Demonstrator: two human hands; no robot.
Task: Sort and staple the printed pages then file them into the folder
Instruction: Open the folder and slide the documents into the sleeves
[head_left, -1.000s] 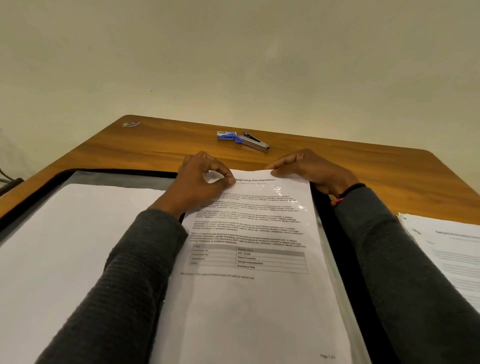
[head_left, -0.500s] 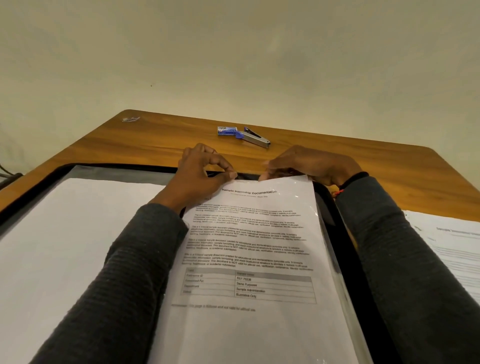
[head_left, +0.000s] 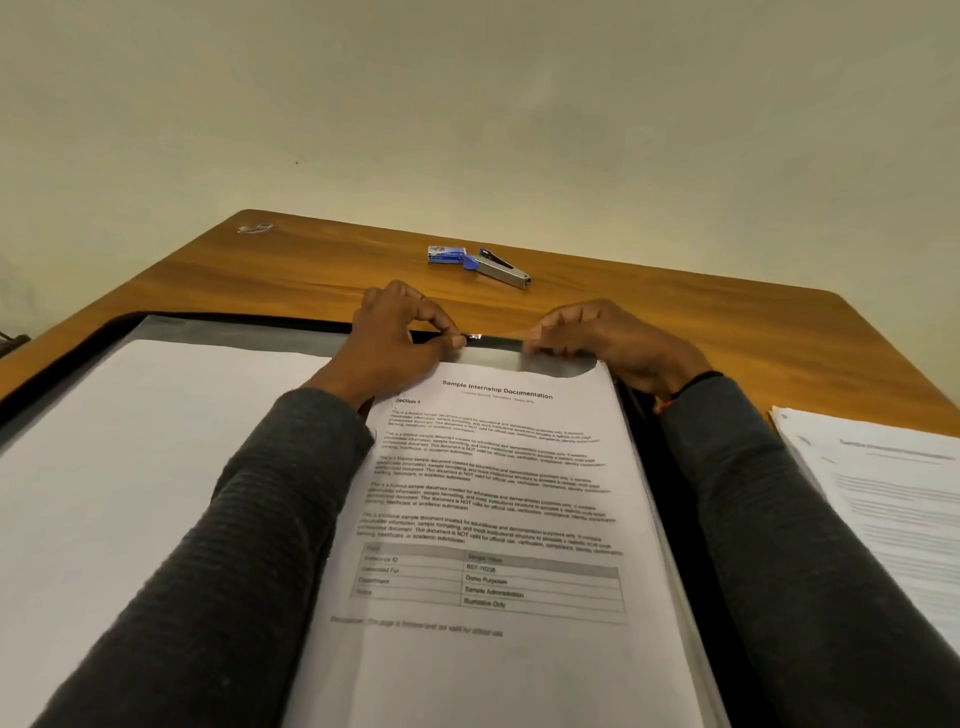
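An open black folder (head_left: 670, 467) lies on the wooden table in front of me. A printed document (head_left: 493, 493) headed "Sample Internship Documentation" sits inside a clear plastic sleeve (head_left: 550, 364) on the folder's right half. My left hand (head_left: 395, 338) pinches the sleeve's top edge near its left corner. At the top right corner my right hand (head_left: 613, 343) grips the same edge with curled fingers. A blank white sheet (head_left: 130, 467) fills the folder's left half. The metal stapler (head_left: 501, 270) with a blue end lies farther back on the table.
A small blue staple box (head_left: 445, 254) sits just left of the stapler. Another pile of printed pages (head_left: 893, 499) lies on the table to the right of the folder. A small silvery scrap (head_left: 254, 228) rests at the far left corner. A wall rises behind the table.
The document has slid down toward me inside the sleeve, so its heading now lies below the sleeve's top edge. Both hands moved up to that edge.
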